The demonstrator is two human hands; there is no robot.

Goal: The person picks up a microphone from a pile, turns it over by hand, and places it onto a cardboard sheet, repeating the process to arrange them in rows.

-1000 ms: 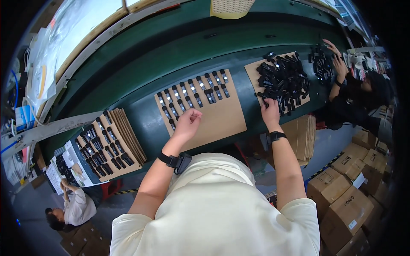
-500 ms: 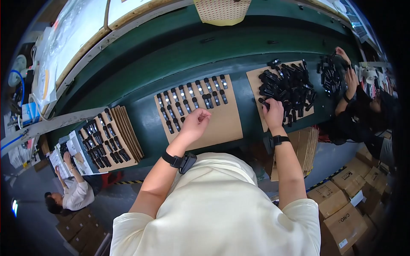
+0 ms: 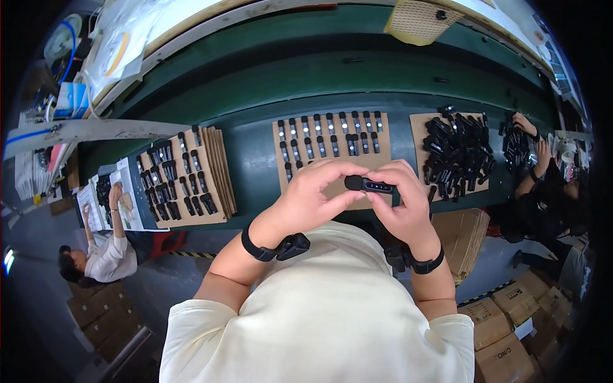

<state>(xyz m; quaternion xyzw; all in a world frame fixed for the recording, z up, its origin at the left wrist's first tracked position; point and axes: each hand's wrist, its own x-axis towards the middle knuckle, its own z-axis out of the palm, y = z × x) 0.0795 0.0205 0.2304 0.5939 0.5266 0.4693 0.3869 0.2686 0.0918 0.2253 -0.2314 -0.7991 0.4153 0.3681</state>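
Over the front of the middle cardboard sheet [image 3: 373,159], a small black clip-on microphone [image 3: 377,186] with a rounded foam tip lies level between my hands. My left hand [image 3: 319,195] pinches its foam end between thumb and forefinger. At the other end, the thumb and fingers of my right hand [image 3: 408,201] grip the body, its face with a row of small light marks turned up. Behind them, rows of similar microphones [image 3: 332,124] stand in order on the sheet, foam ends away from me. My hands hide the sheet's near part.
Right of me, a heap of black microphones [image 3: 456,153] covers another cardboard sheet [image 3: 418,131]. Beyond it, a co-worker's hands [image 3: 527,124] are at a smaller heap. On the left, a stack of cardboard sheets [image 3: 220,159] carries more microphones, near another person [image 3: 108,252]. Cartons [image 3: 504,357] stand lower right.
My right hand has left the heap with a microphone and come to the middle. My left hand has moved to meet it and now grips the foam end. The view has shifted.
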